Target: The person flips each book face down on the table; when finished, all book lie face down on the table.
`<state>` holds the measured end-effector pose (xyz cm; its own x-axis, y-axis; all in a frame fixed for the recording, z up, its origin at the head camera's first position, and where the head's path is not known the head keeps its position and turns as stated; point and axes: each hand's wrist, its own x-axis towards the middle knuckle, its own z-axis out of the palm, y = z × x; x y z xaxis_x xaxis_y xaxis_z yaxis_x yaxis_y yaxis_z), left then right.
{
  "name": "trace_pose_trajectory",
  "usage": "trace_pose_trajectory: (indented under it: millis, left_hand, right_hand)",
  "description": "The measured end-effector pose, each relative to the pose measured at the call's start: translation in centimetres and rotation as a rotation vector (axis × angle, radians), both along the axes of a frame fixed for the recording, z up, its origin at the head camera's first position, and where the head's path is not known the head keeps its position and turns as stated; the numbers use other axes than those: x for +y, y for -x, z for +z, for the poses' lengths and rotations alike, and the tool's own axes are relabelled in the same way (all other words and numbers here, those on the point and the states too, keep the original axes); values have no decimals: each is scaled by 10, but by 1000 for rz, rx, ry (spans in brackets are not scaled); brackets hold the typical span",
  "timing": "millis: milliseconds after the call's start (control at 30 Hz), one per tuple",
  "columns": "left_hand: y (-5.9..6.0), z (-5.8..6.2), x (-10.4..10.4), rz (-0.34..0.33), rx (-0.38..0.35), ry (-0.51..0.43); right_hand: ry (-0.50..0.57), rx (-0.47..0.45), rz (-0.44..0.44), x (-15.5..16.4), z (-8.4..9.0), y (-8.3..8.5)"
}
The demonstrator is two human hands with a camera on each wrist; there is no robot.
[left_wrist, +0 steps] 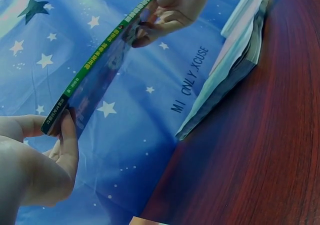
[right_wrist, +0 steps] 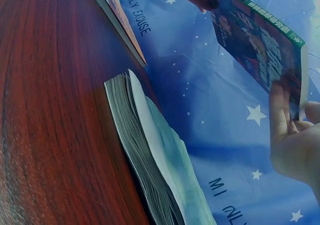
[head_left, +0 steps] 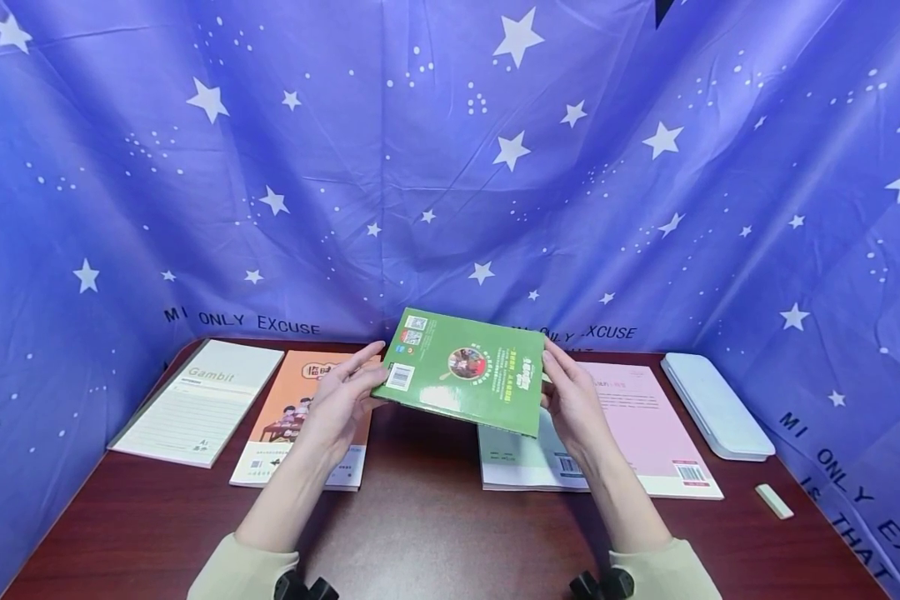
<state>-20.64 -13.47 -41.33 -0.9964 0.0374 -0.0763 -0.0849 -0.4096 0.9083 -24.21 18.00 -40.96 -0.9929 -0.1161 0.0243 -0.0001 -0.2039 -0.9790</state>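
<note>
A thin green book [head_left: 450,400] is held up above the middle of the table, its back cover with a barcode facing the head camera. My left hand [head_left: 342,404] pinches its left edge, thumb on one face and fingers on the other. On the opposite edge my right hand [head_left: 573,396] pinches the book the same way. The left wrist view shows the green spine of the book [left_wrist: 95,60] edge-on. In the right wrist view the book's dark picture cover [right_wrist: 250,42] shows, with fingers of the right hand [right_wrist: 295,140] against it.
At left lie a cream notebook [head_left: 202,408] and an orange book [head_left: 292,458]. A pink book [head_left: 645,417] and a pale green-and-white book [head_left: 521,462] lie at right, beside a white case [head_left: 716,408] and an eraser [head_left: 774,501]. A starry blue curtain [head_left: 435,150] surrounds the table.
</note>
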Motion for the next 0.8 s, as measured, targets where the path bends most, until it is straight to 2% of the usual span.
trace_pose_trajectory:
  millis: [167,300,400,800]
  left_hand:
    - [0,0,-1,2,-22,43]
    - [0,0,0,7,-43,63]
    - [0,0,1,10,-45,74]
    - [0,-1,1,24,-49,130]
  right_hand:
    - [-36,-18,137,1,-1,-2]
    - [-13,-18,263,1,-2,-3]
    - [7,-11,320,1,-2,-4]
    - [10,-30,423,1,-3,-4]
